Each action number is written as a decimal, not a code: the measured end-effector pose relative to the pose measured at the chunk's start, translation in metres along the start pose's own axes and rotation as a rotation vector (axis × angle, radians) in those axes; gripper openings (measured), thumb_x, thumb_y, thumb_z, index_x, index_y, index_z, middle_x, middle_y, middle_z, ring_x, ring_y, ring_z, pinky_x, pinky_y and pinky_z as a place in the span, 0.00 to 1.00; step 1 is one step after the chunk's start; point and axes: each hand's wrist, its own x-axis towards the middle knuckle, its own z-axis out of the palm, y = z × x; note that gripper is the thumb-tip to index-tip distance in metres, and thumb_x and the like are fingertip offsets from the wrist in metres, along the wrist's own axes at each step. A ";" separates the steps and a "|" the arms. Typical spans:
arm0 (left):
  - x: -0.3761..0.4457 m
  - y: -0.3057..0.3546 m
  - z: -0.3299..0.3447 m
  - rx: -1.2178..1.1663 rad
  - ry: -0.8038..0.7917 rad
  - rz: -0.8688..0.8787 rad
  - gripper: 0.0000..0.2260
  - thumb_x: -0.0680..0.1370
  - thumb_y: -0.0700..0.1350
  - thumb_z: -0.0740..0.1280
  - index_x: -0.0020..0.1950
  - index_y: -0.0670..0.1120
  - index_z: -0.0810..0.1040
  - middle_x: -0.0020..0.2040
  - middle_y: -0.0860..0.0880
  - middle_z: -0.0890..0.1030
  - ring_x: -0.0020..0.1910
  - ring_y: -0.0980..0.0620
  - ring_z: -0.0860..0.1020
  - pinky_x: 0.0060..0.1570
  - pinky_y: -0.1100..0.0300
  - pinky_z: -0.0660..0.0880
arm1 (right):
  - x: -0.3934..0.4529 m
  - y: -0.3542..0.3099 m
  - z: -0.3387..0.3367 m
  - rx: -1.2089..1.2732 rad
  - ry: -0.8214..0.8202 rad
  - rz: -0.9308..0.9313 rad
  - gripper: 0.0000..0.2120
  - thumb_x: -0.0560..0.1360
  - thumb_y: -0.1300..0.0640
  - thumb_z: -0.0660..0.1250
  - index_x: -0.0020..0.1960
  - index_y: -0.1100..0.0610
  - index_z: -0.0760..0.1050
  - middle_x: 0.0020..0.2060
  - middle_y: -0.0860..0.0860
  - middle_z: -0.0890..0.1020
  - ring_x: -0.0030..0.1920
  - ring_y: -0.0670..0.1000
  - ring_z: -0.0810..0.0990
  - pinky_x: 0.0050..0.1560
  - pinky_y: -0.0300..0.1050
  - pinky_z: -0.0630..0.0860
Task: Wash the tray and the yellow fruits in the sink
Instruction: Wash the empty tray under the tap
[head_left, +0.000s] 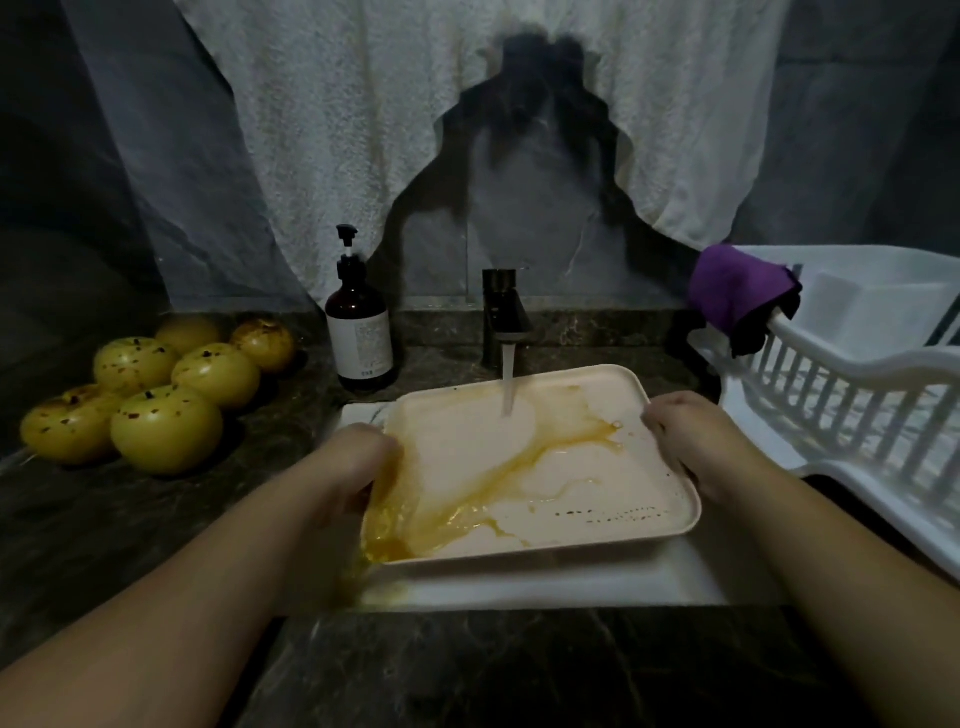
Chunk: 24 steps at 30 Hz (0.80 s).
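Head view: your left hand (358, 467) and right hand (691, 441) grip opposite edges of the tray (545, 467), tilted over the sink (571, 582) under the running tap (504, 317), orange residue half rinsed; yellow fruits (156, 395) wait unwashed, far left.

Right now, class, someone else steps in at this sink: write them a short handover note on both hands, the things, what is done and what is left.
Left hand has a grip on the tray's left rim; right hand grips its right rim.
The tray is held over the sink, tilted down to the left, under the running faucet.
Done: rinsing has begun; orange residue is draining off the left corner.
Left: streaks and specks on the tray; six spotted yellow fruits wait unwashed on the left counter.
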 end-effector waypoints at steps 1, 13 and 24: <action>0.004 -0.002 -0.001 -0.002 0.002 0.029 0.16 0.83 0.44 0.63 0.71 0.48 0.74 0.54 0.41 0.80 0.50 0.42 0.81 0.45 0.48 0.81 | -0.001 0.000 0.001 0.032 -0.005 0.036 0.09 0.80 0.57 0.64 0.59 0.54 0.77 0.52 0.55 0.81 0.49 0.56 0.80 0.45 0.50 0.78; 0.008 -0.003 -0.004 -0.215 0.071 0.222 0.27 0.77 0.34 0.61 0.74 0.52 0.76 0.54 0.47 0.84 0.50 0.45 0.83 0.36 0.55 0.78 | 0.003 0.005 0.008 0.079 -0.144 0.167 0.10 0.78 0.63 0.66 0.56 0.53 0.79 0.47 0.54 0.85 0.47 0.55 0.84 0.37 0.47 0.78; 0.001 0.006 -0.013 -0.215 0.081 0.263 0.25 0.74 0.37 0.66 0.68 0.55 0.80 0.51 0.50 0.86 0.48 0.47 0.85 0.30 0.58 0.79 | 0.009 0.000 0.007 0.152 -0.081 0.255 0.14 0.74 0.65 0.65 0.58 0.68 0.79 0.60 0.67 0.80 0.53 0.65 0.81 0.48 0.56 0.77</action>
